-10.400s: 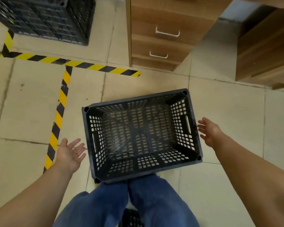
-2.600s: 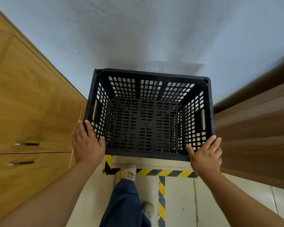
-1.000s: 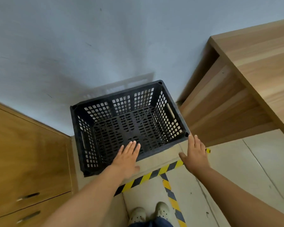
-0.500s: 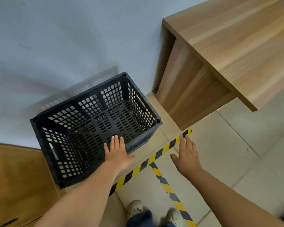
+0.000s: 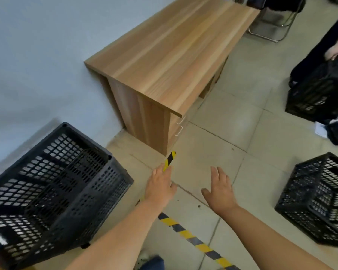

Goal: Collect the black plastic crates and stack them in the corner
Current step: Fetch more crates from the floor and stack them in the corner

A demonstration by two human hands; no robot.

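A black perforated plastic crate (image 5: pixel 53 191) stands at the lower left against the pale wall, apparently on top of another crate. Both my hands hover over the tiled floor, away from it. My left hand (image 5: pixel 160 187) is open, palm down, to the right of that crate. Beside it, my right hand (image 5: pixel 220 189) is also open and holds nothing. A second black crate (image 5: pixel 320 197) sits on the floor at the right edge. A third black crate (image 5: pixel 318 94) is at the upper right, held by another person.
A wooden desk (image 5: pixel 170 61) with drawers stands against the wall between the crates. Yellow-black floor tape (image 5: pixel 193 238) runs across the tiles below my hands. Another person's hand (image 5: pixel 334 52) and dark clothing are at the upper right; a metal chair (image 5: pixel 271 18) stands behind the desk.
The view has swung right, away from the placed crate. My left hand has left the crate's rim. The desk top, two further crates and another person have come into view.
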